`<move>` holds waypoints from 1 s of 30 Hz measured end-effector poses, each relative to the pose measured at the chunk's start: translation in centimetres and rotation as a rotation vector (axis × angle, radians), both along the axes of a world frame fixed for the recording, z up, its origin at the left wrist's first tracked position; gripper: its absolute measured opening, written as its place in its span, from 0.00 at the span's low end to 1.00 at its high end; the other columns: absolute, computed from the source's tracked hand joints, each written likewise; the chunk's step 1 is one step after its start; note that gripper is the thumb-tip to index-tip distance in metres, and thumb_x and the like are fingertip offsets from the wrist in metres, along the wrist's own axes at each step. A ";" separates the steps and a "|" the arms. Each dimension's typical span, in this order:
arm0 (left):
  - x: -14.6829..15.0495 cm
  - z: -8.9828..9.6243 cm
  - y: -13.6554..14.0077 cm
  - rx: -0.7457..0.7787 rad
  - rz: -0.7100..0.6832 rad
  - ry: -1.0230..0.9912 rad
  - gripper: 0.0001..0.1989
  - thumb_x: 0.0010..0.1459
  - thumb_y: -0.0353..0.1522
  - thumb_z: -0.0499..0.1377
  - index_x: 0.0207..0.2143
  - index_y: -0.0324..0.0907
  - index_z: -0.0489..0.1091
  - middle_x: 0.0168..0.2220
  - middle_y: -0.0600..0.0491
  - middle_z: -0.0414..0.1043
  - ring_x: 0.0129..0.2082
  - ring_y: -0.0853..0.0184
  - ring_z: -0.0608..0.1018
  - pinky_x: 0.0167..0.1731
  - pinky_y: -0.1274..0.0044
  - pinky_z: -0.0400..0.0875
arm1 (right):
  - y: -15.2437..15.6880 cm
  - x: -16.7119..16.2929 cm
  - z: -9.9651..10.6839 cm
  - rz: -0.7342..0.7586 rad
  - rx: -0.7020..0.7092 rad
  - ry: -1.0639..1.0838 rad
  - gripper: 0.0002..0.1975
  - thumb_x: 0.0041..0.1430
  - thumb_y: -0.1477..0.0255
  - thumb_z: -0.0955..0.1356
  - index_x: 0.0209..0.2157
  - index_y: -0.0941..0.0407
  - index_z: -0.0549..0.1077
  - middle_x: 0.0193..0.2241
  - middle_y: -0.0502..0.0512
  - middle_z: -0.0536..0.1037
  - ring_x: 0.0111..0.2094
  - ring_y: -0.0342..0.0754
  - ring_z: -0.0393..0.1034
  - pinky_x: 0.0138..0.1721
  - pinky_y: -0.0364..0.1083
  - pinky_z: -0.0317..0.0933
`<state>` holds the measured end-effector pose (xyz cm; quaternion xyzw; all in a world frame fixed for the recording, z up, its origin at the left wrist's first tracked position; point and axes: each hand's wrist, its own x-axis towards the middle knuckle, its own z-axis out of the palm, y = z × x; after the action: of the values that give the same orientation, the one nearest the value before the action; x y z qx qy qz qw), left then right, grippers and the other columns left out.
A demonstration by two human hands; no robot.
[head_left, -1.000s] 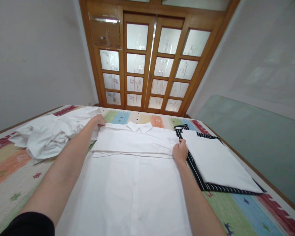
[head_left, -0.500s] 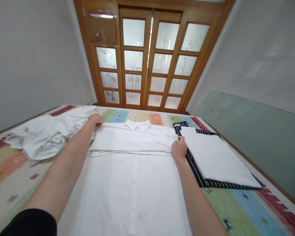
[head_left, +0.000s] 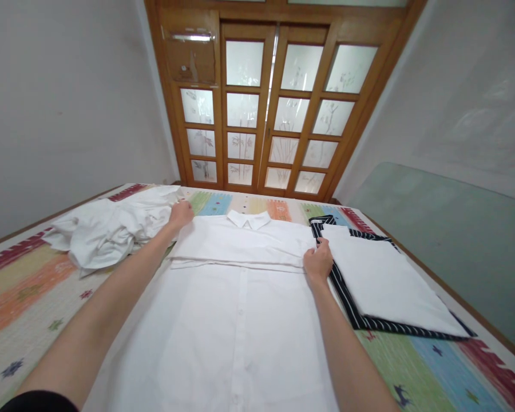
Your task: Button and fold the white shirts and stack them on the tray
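Observation:
A white button-up shirt point(head_left: 214, 320) lies front up before me, its collar at the far end and its sleeves laid across the chest in a band. My left hand point(head_left: 181, 214) is closed on the shirt at its left shoulder edge; the fingertips are partly hidden. At the opposite edge, my right hand point(head_left: 319, 260) pinches the shirt's side by the end of the folded band. Just right of that hand lies a folded white garment point(head_left: 395, 280) on top of a black striped cloth point(head_left: 347, 297).
A crumpled white garment point(head_left: 111, 229) lies to the left, close to my left forearm. Under everything is a colourful patterned bedspread point(head_left: 21, 309). A pale green headboard-like panel point(head_left: 446, 217) stands along the right, and wooden glazed doors point(head_left: 257, 114) are beyond the far edge.
The view has shifted slightly, so the scene sits a little further right. My left hand has moved slightly at the shoulder edge; both hands keep their grip on the shirt.

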<state>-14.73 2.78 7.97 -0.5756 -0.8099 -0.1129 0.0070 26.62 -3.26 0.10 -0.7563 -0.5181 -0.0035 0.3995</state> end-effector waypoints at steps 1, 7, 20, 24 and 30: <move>0.4 -0.4 -1.0 0.017 -0.030 0.011 0.19 0.60 0.27 0.49 0.49 0.35 0.73 0.50 0.40 0.76 0.53 0.56 0.75 0.51 0.72 0.67 | -0.1 0.0 0.1 0.004 -0.003 -0.010 0.24 0.57 0.79 0.59 0.55 0.62 0.65 0.47 0.66 0.75 0.47 0.55 0.69 0.47 0.49 0.59; 2.7 -5.0 -6.7 -0.067 -0.252 0.085 0.26 0.66 0.39 0.45 0.56 0.29 0.65 0.61 0.33 0.63 0.64 0.51 0.63 0.59 0.64 0.60 | -0.3 -0.2 0.7 -0.014 -0.025 -0.076 0.23 0.58 0.81 0.57 0.54 0.60 0.68 0.45 0.65 0.72 0.45 0.55 0.69 0.44 0.50 0.62; 2.7 -7.5 -9.1 -0.002 -0.371 0.182 0.28 0.68 0.41 0.40 0.61 0.33 0.62 0.65 0.39 0.58 0.68 0.54 0.55 0.66 0.59 0.45 | -1.3 -1.1 1.9 0.166 -0.166 -0.506 0.19 0.61 0.81 0.58 0.48 0.64 0.74 0.56 0.72 0.67 0.57 0.64 0.61 0.53 0.56 0.59; 3.0 -7.8 -9.4 0.053 -0.492 0.198 0.27 0.68 0.36 0.39 0.58 0.31 0.65 0.62 0.37 0.64 0.67 0.57 0.59 0.66 0.64 0.47 | -0.7 -1.8 0.7 0.355 -0.267 -0.511 0.23 0.66 0.74 0.57 0.58 0.66 0.67 0.63 0.69 0.62 0.64 0.59 0.54 0.62 0.54 0.49; 2.1 -8.7 -9.1 -0.018 -0.495 0.092 0.30 0.67 0.42 0.39 0.64 0.34 0.57 0.67 0.41 0.54 0.68 0.59 0.55 0.65 0.66 0.50 | -0.2 -1.4 -0.6 0.418 -0.390 -0.475 0.29 0.69 0.64 0.55 0.65 0.64 0.59 0.67 0.66 0.56 0.68 0.59 0.46 0.65 0.57 0.42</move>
<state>-12.66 -6.32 -0.76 -0.7611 -0.6439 -0.0777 0.0108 25.21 -3.49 -0.50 -0.6742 -0.7305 0.0014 0.1088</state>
